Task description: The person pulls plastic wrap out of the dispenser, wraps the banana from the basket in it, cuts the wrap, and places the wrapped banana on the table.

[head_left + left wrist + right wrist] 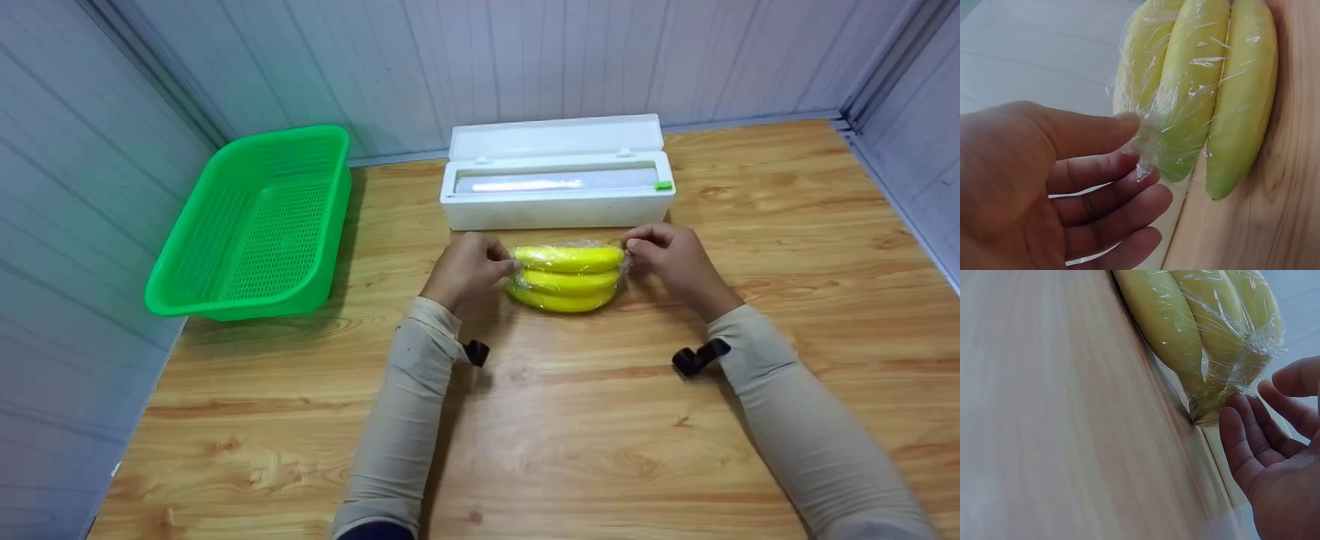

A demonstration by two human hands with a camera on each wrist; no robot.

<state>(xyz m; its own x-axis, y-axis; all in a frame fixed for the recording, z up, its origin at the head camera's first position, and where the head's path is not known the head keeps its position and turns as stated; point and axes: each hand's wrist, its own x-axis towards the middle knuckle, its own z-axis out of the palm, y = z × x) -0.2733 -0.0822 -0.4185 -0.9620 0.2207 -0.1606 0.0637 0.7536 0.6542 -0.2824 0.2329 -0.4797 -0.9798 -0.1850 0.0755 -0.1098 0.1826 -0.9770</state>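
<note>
A bunch of yellow bananas (570,283) with greenish tips lies on the wooden table, wrapped in clear cling film (1202,62). At its left end my left hand (469,268) pinches a gathered bit of the film between thumb and forefinger; the other fingers spread loosely below, as the left wrist view shows. My right hand (675,262) is at the stem end. In the right wrist view its fingertips (1232,417) touch the wrapped stem, while thumb and forefinger stand just off the crumpled film (1264,343).
Just behind the bananas stands a white cling film box (559,214), lid raised, with a roll (517,182) inside and a green slider (663,185) at its right. A green plastic basket (322,277) sits at the left. Panelled walls (405,67) border the table.
</note>
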